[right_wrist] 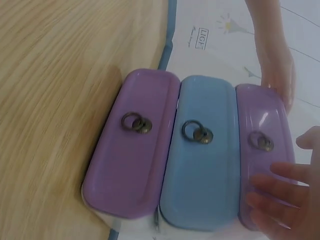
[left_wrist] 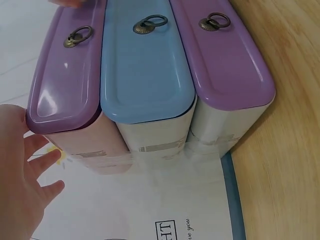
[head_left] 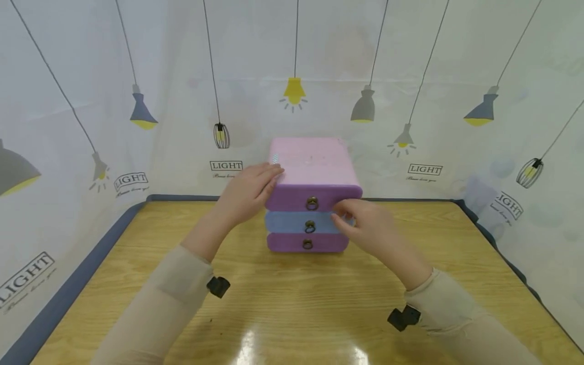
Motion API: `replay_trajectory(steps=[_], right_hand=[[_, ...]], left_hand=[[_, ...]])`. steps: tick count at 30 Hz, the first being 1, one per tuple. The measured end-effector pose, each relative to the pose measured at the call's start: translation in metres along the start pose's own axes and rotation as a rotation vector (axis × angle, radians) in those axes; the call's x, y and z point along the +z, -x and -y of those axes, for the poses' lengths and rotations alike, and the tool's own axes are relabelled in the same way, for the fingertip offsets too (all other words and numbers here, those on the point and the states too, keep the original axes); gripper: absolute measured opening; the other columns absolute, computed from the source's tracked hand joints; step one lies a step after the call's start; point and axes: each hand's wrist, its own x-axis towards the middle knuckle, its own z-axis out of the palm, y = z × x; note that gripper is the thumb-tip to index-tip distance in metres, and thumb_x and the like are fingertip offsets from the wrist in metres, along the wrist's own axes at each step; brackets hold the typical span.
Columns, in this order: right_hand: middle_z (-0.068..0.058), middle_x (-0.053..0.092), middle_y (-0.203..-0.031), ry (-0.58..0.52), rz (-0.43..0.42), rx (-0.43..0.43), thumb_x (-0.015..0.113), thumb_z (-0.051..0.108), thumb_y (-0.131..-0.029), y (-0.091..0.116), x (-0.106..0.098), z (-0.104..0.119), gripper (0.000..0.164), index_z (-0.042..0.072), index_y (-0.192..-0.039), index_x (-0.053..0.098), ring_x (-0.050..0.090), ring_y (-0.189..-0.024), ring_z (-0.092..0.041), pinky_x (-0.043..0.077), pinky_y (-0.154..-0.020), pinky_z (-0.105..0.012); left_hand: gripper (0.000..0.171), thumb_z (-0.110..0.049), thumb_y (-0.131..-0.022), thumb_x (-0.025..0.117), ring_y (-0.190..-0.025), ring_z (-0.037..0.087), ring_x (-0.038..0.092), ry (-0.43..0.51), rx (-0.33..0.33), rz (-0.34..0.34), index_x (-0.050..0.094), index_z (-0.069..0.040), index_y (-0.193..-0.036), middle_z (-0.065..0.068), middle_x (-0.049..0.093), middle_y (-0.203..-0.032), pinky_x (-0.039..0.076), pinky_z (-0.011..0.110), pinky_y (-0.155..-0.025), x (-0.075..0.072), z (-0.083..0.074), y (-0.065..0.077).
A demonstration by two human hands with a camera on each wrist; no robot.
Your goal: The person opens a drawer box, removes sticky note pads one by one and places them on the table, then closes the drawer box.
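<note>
A small chest of drawers point(head_left: 315, 162) with a pink top stands on the table. Its fronts are stacked: a purple top drawer point(head_left: 289, 198), a blue middle drawer point(head_left: 284, 223) and a purple bottom drawer point(head_left: 285, 244), each with a bronze ring pull point(right_wrist: 202, 134). My left hand point(head_left: 246, 192) rests at the upper left edge of the chest; in the left wrist view its fingers point(left_wrist: 45, 162) spread beside the pink side. By the right end of the top drawer is my right hand point(head_left: 371, 225), fingers loosely bent and overlapping the purple front in the right wrist view.
A wooden table point(head_left: 283, 299) bears the chest near its back edge. Behind and at the sides hangs a pale backdrop point(head_left: 255, 61) printed with lamps. Black wrist cameras point(head_left: 218, 287) sit by both sleeves.
</note>
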Motion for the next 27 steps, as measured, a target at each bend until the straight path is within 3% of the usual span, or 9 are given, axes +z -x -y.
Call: replay_trajectory(steps=[7, 12, 22, 27], right_hand=[[0.005, 0.068, -0.086, -0.038, 0.021, 0.057, 0.061, 0.03, -0.094, -0.012, 0.014, 0.017, 0.02, 0.014, -0.101, 0.07, 0.063, -0.073, -0.013, 0.052, -0.065, -0.031], [0.006, 0.067, -0.08, -0.051, -0.039, 0.073, 0.061, 0.029, -0.093, -0.014, 0.023, 0.021, 0.021, 0.013, -0.103, 0.071, 0.059, -0.065, -0.008, 0.05, -0.058, -0.03], [0.006, 0.067, -0.075, -0.013, -0.095, 0.105, 0.066, 0.025, -0.091, -0.02, 0.027, 0.021, 0.017, 0.011, -0.1, 0.069, 0.055, -0.058, -0.007, 0.045, -0.051, -0.028], [0.003, 0.069, -0.076, 0.023, -0.116, 0.109, 0.072, 0.026, -0.089, -0.023, 0.03, 0.023, 0.017, 0.01, -0.094, 0.069, 0.06, -0.06, -0.01, 0.048, -0.053, -0.03]], left_hand=[[0.042, -0.024, -0.105, 0.034, -0.142, 0.027, 0.03, 0.098, -0.032, 0.095, 0.052, -0.011, -0.142, 0.003, 0.04, -0.152, 0.02, 0.042, -0.117, -0.003, 0.003, -0.01], [0.044, -0.021, -0.104, 0.031, -0.143, 0.026, 0.026, 0.12, -0.029, 0.137, 0.051, -0.014, -0.143, 0.001, 0.038, -0.153, 0.016, 0.04, -0.117, -0.002, 0.007, -0.018], [0.04, -0.014, -0.1, 0.04, -0.132, 0.028, 0.043, 0.047, 0.034, 0.129, 0.06, -0.01, -0.133, 0.007, 0.051, -0.143, 0.029, 0.041, -0.112, -0.003, 0.011, -0.047], [0.041, -0.009, -0.095, 0.043, -0.134, 0.026, 0.042, 0.083, -0.016, 0.188, 0.06, -0.009, -0.133, 0.009, 0.054, -0.14, 0.027, 0.039, -0.114, -0.005, 0.012, -0.062]])
